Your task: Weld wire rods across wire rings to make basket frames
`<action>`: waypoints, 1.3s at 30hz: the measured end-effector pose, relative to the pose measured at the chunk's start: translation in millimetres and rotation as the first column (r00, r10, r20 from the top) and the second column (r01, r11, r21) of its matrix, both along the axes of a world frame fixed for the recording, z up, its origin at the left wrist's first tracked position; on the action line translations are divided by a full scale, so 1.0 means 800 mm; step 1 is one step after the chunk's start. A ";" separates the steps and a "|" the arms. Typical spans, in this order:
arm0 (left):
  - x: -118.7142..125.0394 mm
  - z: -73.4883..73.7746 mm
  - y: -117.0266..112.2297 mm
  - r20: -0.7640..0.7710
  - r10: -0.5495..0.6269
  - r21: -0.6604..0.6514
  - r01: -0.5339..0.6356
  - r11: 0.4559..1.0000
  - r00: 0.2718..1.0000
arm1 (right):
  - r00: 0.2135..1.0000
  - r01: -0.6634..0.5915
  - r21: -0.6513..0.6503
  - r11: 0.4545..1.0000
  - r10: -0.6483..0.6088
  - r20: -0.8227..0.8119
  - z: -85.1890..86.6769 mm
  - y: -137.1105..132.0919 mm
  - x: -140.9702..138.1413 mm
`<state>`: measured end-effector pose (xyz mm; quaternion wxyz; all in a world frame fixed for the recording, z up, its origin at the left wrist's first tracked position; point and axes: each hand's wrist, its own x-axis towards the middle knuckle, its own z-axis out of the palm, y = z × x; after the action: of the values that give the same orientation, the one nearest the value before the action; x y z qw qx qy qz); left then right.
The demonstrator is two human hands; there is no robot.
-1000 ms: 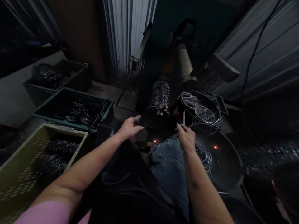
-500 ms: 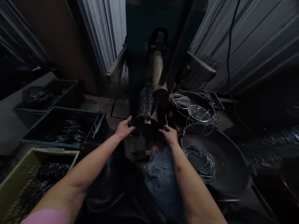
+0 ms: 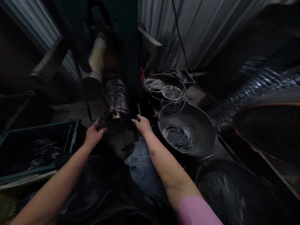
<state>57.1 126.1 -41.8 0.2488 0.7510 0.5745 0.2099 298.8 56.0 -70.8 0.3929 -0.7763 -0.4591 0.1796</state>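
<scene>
My left hand (image 3: 94,135) is at the left of the lower front end of a dark machine, its thumb and fingers apart. Whether it touches anything in the shadow there, I cannot tell. My right hand (image 3: 142,125) is closed on a few thin wires (image 3: 138,108) that stick up past the fingers. Between and beyond the hands, a stack of shiny dark wire rings (image 3: 117,95) hangs on the machine's lower arm, which ends in a brass-coloured tip (image 3: 116,116). Above it runs a thick pale cylinder (image 3: 97,56).
At right, a wide dark pan (image 3: 203,125) holds a coil of wire (image 3: 179,137). Behind it, a round tray (image 3: 164,76) carries small wire pieces and rings. A green crate (image 3: 76,131) with shiny parts stands at left. A cable (image 3: 180,40) hangs along the corrugated wall.
The view has turned to the right, so the machine and both hands sit further left in the picture. My right hand still holds the thin wires, and both hands stay beside the machine's end.
</scene>
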 end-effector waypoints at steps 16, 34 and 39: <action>-0.024 -0.107 -0.176 0.128 -0.368 -0.560 0.374 0.739 0.921 | 0.781 0.621 -0.417 0.664 -0.570 0.256 -0.065 -0.454 0.069; -0.027 -0.134 -0.168 -0.051 -0.352 -0.546 0.269 0.793 0.934 | 0.908 0.394 -0.581 0.713 -0.201 0.368 -0.020 -0.225 0.195; -0.032 -0.138 -0.169 -0.061 -0.336 -0.548 0.250 0.798 0.940 | 0.955 0.296 -0.744 0.599 -0.177 0.238 -0.054 -0.161 0.199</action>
<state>31.7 -9.3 -152.2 0.4313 0.7460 0.5041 -0.0576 458.2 -72.5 -113.8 0.0102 -0.9335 -0.2569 0.2501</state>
